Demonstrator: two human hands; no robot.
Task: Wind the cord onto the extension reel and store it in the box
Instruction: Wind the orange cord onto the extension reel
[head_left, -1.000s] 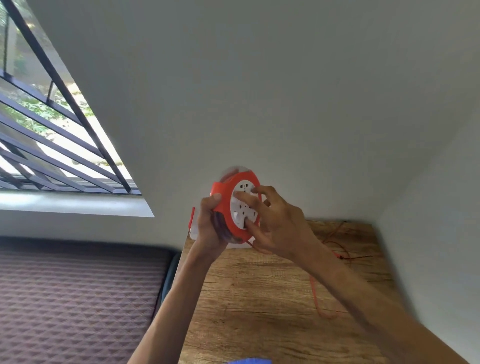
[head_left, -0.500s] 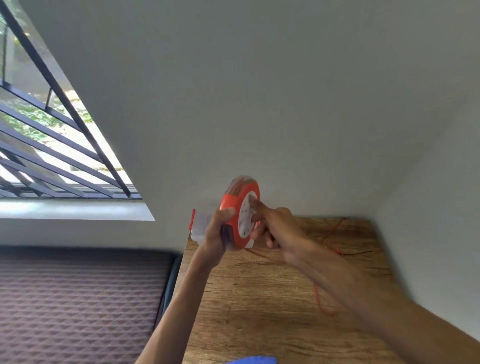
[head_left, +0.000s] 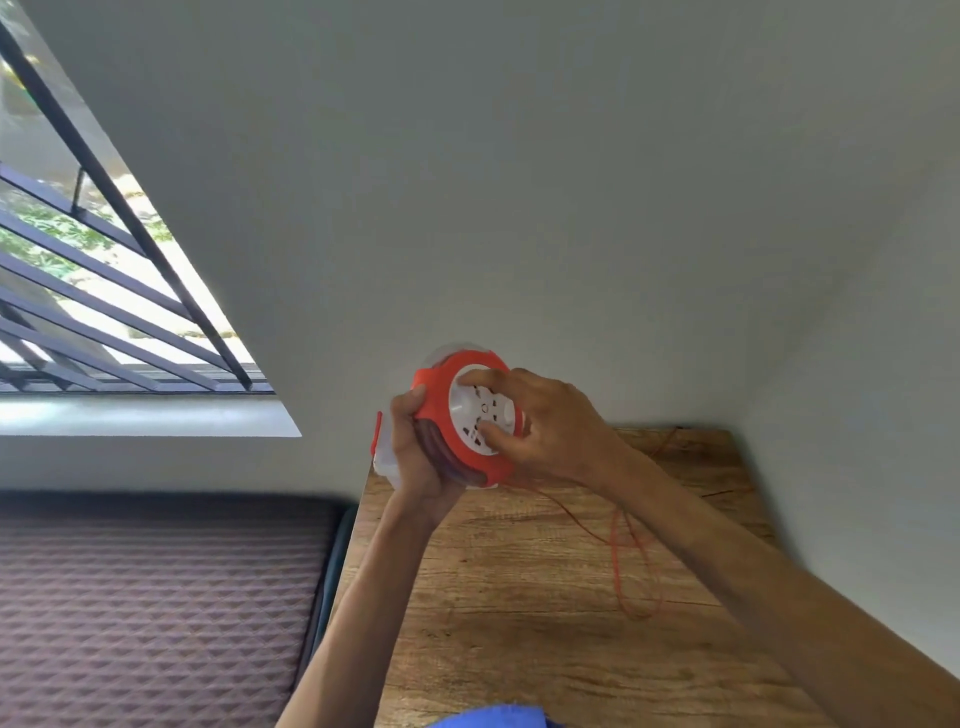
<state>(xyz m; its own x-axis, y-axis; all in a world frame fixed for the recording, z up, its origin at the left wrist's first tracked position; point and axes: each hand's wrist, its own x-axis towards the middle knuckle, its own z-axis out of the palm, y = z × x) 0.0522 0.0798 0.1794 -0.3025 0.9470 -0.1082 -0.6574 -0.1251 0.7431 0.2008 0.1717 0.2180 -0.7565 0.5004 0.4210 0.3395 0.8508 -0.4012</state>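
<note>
An orange extension reel (head_left: 441, 410) with a white socket face is held up above the far left part of the wooden table (head_left: 519, 597). My left hand (head_left: 415, 457) grips its rim and back from the left. My right hand (head_left: 545, 426) has its fingers on the white socket face. Dark wound cord shows between the reel's flanges. A thin orange cord (head_left: 631, 566) trails from the reel's underside and lies in loose loops on the table to the right. No box is in view.
White walls close the table in at the back and right. A dark quilted mattress (head_left: 156, 608) lies left of the table. A barred window (head_left: 78, 270) is at the upper left. Something blue (head_left: 488, 717) shows at the bottom edge.
The reel's white face has turned more toward me from edge-on half a second ago. My right hand has shifted around on that face, and the loose cord on the table has moved.
</note>
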